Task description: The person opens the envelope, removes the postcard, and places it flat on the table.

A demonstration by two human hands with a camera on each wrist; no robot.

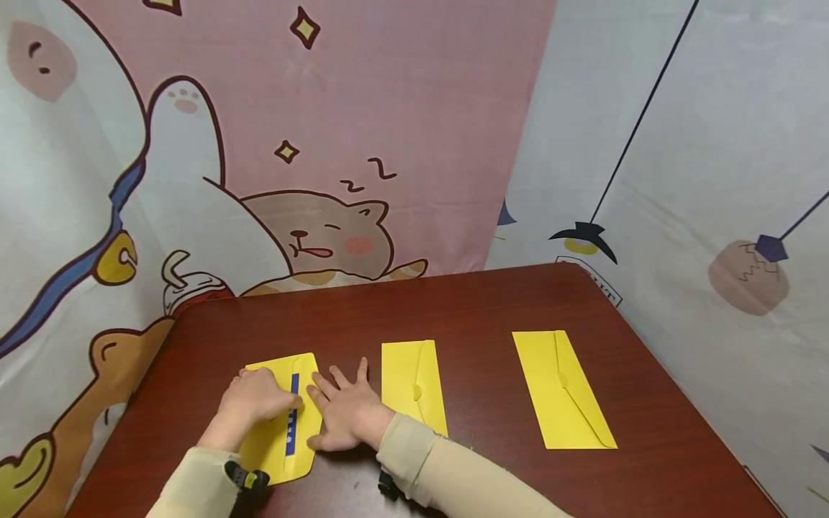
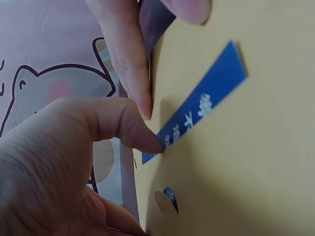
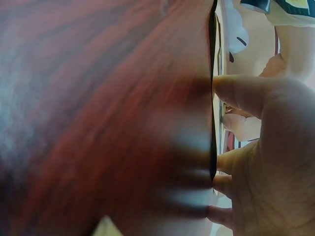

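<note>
On the left part of the table lies a yellow envelope (image 1: 268, 460), its rounded flap to the right. A blue card (image 1: 293, 424) with white characters shows as a strip along its opening. The left hand (image 1: 255, 396) grips the envelope from its left side, bent thumb pressing the blue card. In the left wrist view the thumb tip sits on the card's strip (image 2: 211, 91), and a small tab-shaped slot (image 2: 167, 201) shows blue inside. Fingers spread, the right hand (image 1: 350, 414) rests at the flap's right edge; in the right wrist view its thumb (image 3: 241, 93) touches that edge.
A second yellow envelope (image 1: 398, 374) lies just beyond the right hand, partly behind the forearm. Farther right is a third yellow envelope (image 1: 563, 388) with its flap folded over. The dark red table (image 1: 479, 309) ends against printed cloth (image 1: 447, 144). Straps with small black devices circle both wrists.
</note>
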